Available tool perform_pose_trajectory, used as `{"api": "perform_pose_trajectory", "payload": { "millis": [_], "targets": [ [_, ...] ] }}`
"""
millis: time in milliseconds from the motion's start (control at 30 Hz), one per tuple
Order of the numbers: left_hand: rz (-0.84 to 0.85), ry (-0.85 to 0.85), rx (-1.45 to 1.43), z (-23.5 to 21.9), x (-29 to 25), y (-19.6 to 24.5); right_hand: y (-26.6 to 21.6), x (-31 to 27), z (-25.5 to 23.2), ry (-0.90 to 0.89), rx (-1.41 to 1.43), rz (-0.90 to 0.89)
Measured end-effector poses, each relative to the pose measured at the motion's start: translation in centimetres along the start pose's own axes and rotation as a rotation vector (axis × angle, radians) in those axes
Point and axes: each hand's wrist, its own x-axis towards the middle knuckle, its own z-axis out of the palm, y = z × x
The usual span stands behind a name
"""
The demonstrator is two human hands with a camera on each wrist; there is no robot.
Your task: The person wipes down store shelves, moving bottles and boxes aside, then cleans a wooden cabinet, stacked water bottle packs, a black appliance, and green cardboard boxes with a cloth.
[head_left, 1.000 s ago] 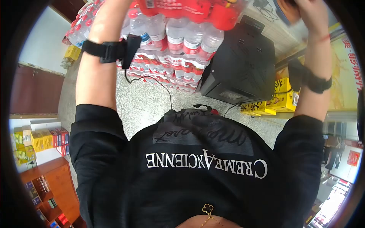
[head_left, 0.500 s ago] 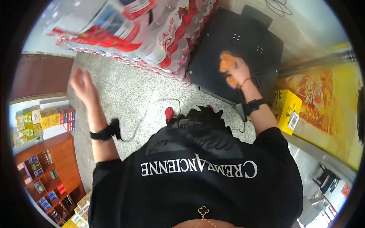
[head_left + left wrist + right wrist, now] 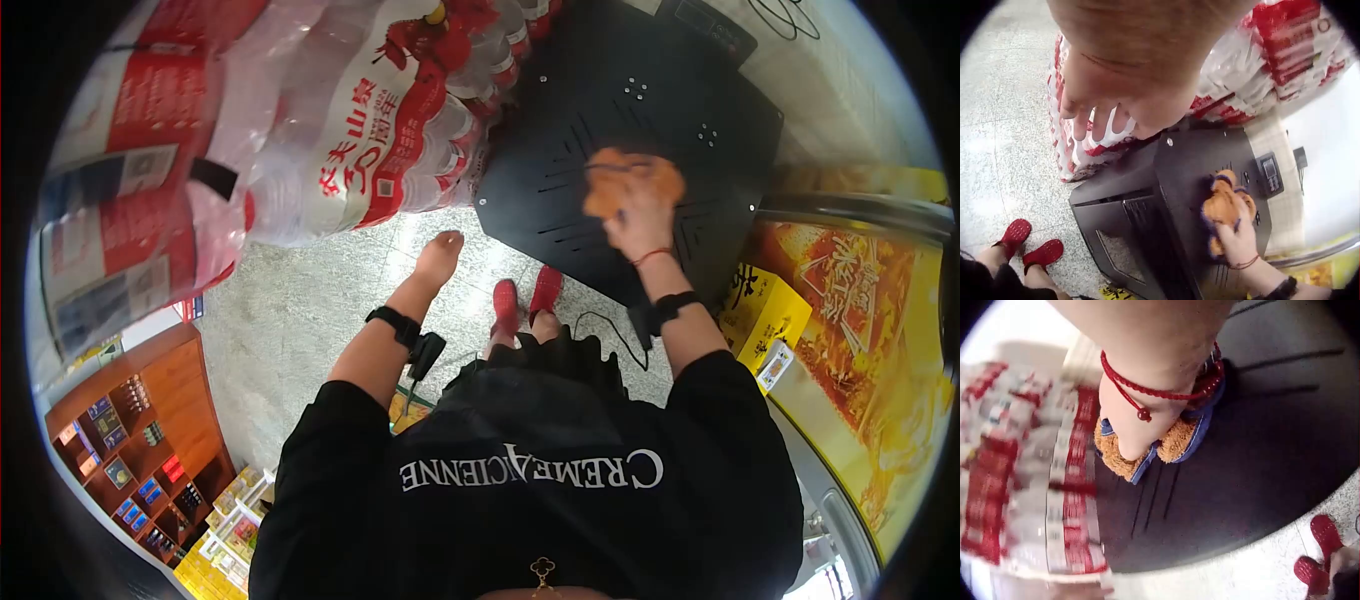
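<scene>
My right hand [image 3: 642,222] grips a bunched orange cloth [image 3: 605,185] on the slotted black top of a box-shaped cabinet [image 3: 545,150]. In the right wrist view the fluffy cloth [image 3: 1175,442] shows blue edging and bulges out around the fingers. My left hand [image 3: 438,260] holds nothing; it hangs over the floor near the cabinet's front corner and the wrapped water bottles. From the left wrist view, that hand's fingers [image 3: 1100,119] are loosely bent in front of the bottle packs.
Stacked shrink-wrapped packs of water bottles [image 3: 350,130] stand left of the cabinet. A small panel with a display [image 3: 1269,172] lies behind it. At right are a yellow box [image 3: 765,315] and a yellow poster [image 3: 850,290]. Wooden shelves [image 3: 180,400] stand at lower left.
My right hand came down with the cloth from the upper right onto the cabinet top, then shifted slightly across it. The left hand left the bottle packs, swung left, then came back inward.
</scene>
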Motion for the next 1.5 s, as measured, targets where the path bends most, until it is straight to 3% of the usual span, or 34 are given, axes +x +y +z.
{"api": "perform_pose_trajectory", "payload": {
  "millis": [33, 67, 100, 167, 233, 300, 367, 433, 467, 500, 567, 600, 667, 700, 733, 767, 833, 900, 967, 1033, 1100, 1167, 1200, 1267, 1300, 1367, 1433, 1500],
  "targets": [
    [-0.073, 0.042, -0.119, 1.0, 1.5, 0.3, 2.7, 0.0, -0.6, -0.005, -0.002, 0.141],
    [-0.151, 0.084, -0.236, 1.9, 2.5, 0.6, 5.3, -0.8, 0.8, 0.19, -0.077, 0.258],
    [-0.155, 0.075, -0.235, 2.8, 3.2, 1.1, 6.3, -0.5, -0.9, 0.14, -0.018, 0.393],
    [-0.316, 0.191, -0.462, 4.0, 4.3, 2.7, 7.2, 0.3, -0.5, 0.253, -0.054, 0.547],
    [-0.314, 0.189, -0.452, 4.2, 4.5, 4.1, 4.7, 2.2, 0.1, 0.236, -0.116, 0.66],
    [-0.293, 0.298, -0.567, 4.1, 4.6, 5.9, 0.4, 4.2, 0.1, 0.269, -0.024, 0.417],
    [-0.29, 0.353, -0.51, 4.4, 6.1, 6.4, -4.5, 5.6, 2.0, 0.166, 0.12, 0.113],
    [-0.431, 0.35, -0.554, 4.0, 7.0, 7.8, -9.5, 4.7, 0.1, -0.015, 0.167, -0.193],
    [-0.413, 0.337, -0.6, 4.5, 7.9, 7.5, -10.6, 4.6, 1.6, -0.008, 0.281, -0.376],
    [-0.518, 0.302, -0.714, 3.4, 6.4, 10.8, -11.2, 4.5, 2.5, -0.06, 0.303, -0.515],
    [-0.427, 0.39, -0.977, 4.4, 7.0, 10.3, -10.6, 5.0, 3.0, -0.008, 0.404, -0.533],
    [-0.421, 0.387, -0.974, 4.8, 7.4, 10.0, -9.7, 5.7, 3.2, -0.028, 0.376, -0.574],
    [-0.475, 0.511, -0.656, 4.9, 7.9, 9.9, -7.2, 7.9, 2.3, -0.018, 0.259, -0.604],
    [-0.471, 0.508, -0.651, 5.1, 8.1, 9.8, -6.0, 9.4, 1.2, -0.033, 0.103, -0.524],
    [-0.493, 0.551, -0.611, 5.3, 8.3, 9.9, -4.2, 10.8, 0.9, 0.017, 0.129, -0.401],
    [-0.518, 0.597, -0.573, 5.6, 8.4, 10.0, -2.8, 12.5, -0.7, -0.065, -0.01, -0.258],
    [-0.52, 0.622, -0.55, 5.3, 7.8, 11.1, 1.7, 15.1, -0.2, 0.092, 0.039, 0.035],
    [-0.601, 0.557, -0.305, 4.7, 7.5, 11.9, 4.6, 16.3, -0.8, 0.108, 0.038, 0.081],
    [-0.586, 0.593, -0.294, 5.3, 8.2, 10.9, 3.3, 16.3, -0.4, 0.215, 0.03, 0.118],
    [-0.596, 0.6, -0.332, 5.3, 8.2, 11.2, -0.1, 16.3, 0.0, 0.174, 0.062, 0.175],
    [-0.594, 0.595, -0.286, 5.4, 8.4, 10.9, -3.9, 15.5, 0.8, 0.029, 0.115, -0.054],
    [-0.574, 0.671, -0.241, 6.0, 9.1, 9.9, -6.8, 14.6, 1.0, 0.082, 0.161, -0.431],
    [-0.57, 0.672, -0.245, 6.1, 9.1, 9.7, -6.4, 15.5, 1.4, 0.092, 0.154, -0.426],
    [-0.59, 0.651, -0.244, 5.7, 8.6, 10.7, -5.2, 17.0, 2.1, 0.209, 0.261, -0.643],
    [-0.587, 0.648, -0.246, 5.7, 8.5, 10.8, -4.1, 18.2, 2.1, 0.21, 0.257, -0.641],
    [-0.589, 0.641, -0.248, 5.7, 8.5, 10.9, -0.8, 21.5, 0.7, 0.134, 0.097, -0.548],
    [-0.621, 0.606, -0.244, 5.3, 8.4, 11.5, 3.3, 24.0, -0.5, 0.229, -0.018, -0.249],
    [-0.551, 0.625, -0.276, 5.2, 8.0, 11.9, 8.4, 25.5, -2.9, -0.029, 0.024, 0.189]
  ]
}}
